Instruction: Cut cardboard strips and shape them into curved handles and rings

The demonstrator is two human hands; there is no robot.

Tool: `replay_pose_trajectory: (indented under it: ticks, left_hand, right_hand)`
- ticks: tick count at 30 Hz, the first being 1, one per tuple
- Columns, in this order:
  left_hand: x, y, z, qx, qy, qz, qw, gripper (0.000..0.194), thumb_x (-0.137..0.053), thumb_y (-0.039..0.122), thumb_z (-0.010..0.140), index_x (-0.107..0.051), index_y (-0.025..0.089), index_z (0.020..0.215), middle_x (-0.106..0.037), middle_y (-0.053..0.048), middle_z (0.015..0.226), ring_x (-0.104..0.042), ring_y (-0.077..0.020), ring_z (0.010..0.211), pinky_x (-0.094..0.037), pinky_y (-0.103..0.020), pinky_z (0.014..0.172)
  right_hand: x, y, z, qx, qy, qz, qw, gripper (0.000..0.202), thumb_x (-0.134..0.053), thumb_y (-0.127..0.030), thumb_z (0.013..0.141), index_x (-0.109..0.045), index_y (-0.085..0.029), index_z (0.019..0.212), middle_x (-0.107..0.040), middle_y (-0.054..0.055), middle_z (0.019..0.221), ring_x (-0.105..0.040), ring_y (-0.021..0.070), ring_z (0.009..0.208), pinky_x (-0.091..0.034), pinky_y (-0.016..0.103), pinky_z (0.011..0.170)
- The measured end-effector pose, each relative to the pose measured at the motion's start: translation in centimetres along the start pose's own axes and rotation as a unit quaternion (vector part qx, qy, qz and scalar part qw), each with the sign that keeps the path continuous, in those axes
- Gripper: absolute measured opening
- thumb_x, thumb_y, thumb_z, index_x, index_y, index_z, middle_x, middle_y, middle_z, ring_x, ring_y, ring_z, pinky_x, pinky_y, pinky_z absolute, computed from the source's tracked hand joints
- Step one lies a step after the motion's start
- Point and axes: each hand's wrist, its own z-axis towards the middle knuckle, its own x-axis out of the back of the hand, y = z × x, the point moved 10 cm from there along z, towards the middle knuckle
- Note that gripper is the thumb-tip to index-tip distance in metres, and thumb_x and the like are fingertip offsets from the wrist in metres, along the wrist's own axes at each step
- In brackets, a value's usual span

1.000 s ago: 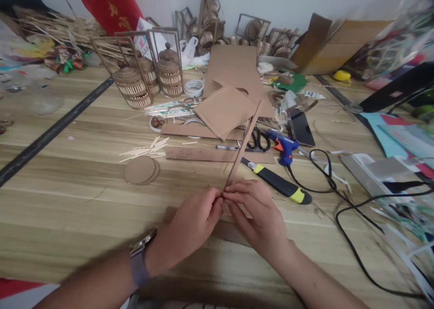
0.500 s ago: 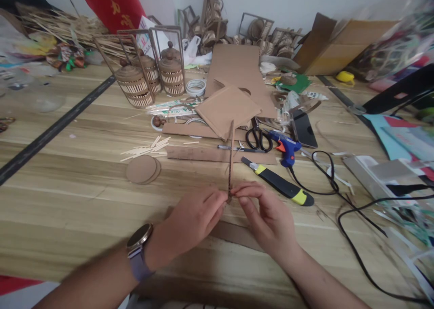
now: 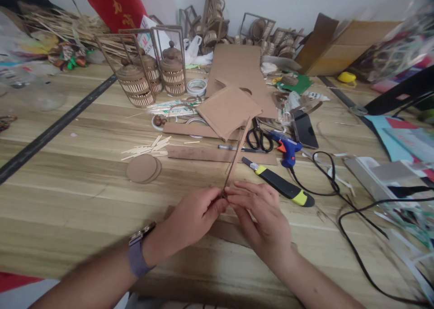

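Observation:
A narrow cardboard strip [image 3: 236, 157] points away from me, its near end pinched between my two hands. My left hand [image 3: 195, 216], with a watch [image 3: 140, 243] on its wrist, closes its thumb and finger on that end. The fingers of my right hand [image 3: 262, 214] press against the same end from the right. Under my hands lies a flat cardboard strip [image 3: 225, 231], partly covered. Another flat cardboard strip [image 3: 193, 153] and a pen [image 3: 242, 149] lie just beyond. Cardboard discs [image 3: 141, 168] and thin wooden sticks [image 3: 145, 149] sit to the left.
On the right lie a utility knife [image 3: 283, 183], black scissors [image 3: 259, 137], a blue glue gun [image 3: 288, 148] with its cord, and a phone [image 3: 304, 128]. Small lantern-like models [image 3: 135, 83] stand at the back left. Cardboard sheets [image 3: 233, 64] and a carton [image 3: 339, 46] are farther back.
The strip's far end has swung to the right, so it now slants and shows more of its face. My left hand has turned slightly, and my right fingers lie closer against the strip.

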Motion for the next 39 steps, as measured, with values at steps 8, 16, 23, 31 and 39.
replay_pose_trajectory:
  ticks: [8, 16, 23, 31, 39]
  left_hand:
    - [0.0, 0.8, -0.1, -0.039, -0.002, -0.009, 0.999, 0.029, -0.04, 0.029, 0.1, -0.054, 0.019, 0.077, -0.06, 0.001, 0.071, -0.056, -0.0137, 0.068, -0.042, -0.025, 0.066]
    - [0.0, 1.7, 0.0, -0.083, -0.021, 0.018, 0.996, 0.033, -0.037, 0.029, 0.101, -0.052, 0.019, 0.074, -0.06, -0.001, 0.074, -0.055, -0.015, 0.072, -0.043, -0.026, 0.069]
    - [-1.6, -0.7, 0.1, 0.031, -0.08, -0.179, 0.98, 0.039, -0.045, 0.051, 0.097, -0.061, 0.016, 0.094, -0.065, -0.003, 0.082, -0.06, -0.0151, 0.074, -0.046, -0.024, 0.064]
    - [-1.7, -1.3, 0.0, 0.053, -0.057, -0.191, 0.979, 0.037, -0.043, 0.044, 0.099, -0.059, 0.017, 0.08, -0.064, -0.002, 0.074, -0.061, -0.0138, 0.068, -0.047, -0.024, 0.063]
    - [-0.7, 0.7, -0.2, -0.031, -0.048, -0.049, 0.997, 0.036, -0.039, 0.033, 0.101, -0.059, 0.018, 0.075, -0.061, 0.0, 0.07, -0.057, -0.0133, 0.067, -0.039, -0.024, 0.064]
  right_hand:
    - [0.0, 1.2, 0.0, -0.056, -0.007, 0.036, 0.998, 0.015, -0.053, -0.015, 0.094, -0.059, -0.028, 0.097, -0.078, 0.0, 0.092, -0.073, 0.0202, 0.097, -0.045, 0.041, 0.093]
    - [-0.1, 3.9, -1.0, -0.195, 0.013, 0.177, 0.964, 0.013, -0.05, -0.021, 0.098, -0.062, -0.027, 0.096, -0.075, 0.001, 0.091, -0.071, 0.0178, 0.096, -0.056, 0.034, 0.08]
    - [-0.3, 0.9, -0.2, -0.06, -0.018, 0.076, 0.995, 0.015, -0.052, -0.016, 0.094, -0.059, -0.027, 0.101, -0.076, 0.003, 0.092, -0.072, 0.0203, 0.093, -0.052, 0.04, 0.085]
    - [-0.5, 0.8, 0.0, -0.027, -0.004, 0.04, 0.999, 0.007, -0.059, -0.02, 0.092, -0.06, -0.026, 0.097, -0.076, 0.003, 0.093, -0.072, 0.022, 0.095, -0.053, 0.041, 0.084]
    - [0.5, 1.8, -0.4, -0.087, 0.017, 0.066, 0.994, 0.008, -0.054, -0.02, 0.095, -0.057, -0.027, 0.096, -0.076, 0.001, 0.089, -0.072, 0.019, 0.088, -0.05, 0.04, 0.087]
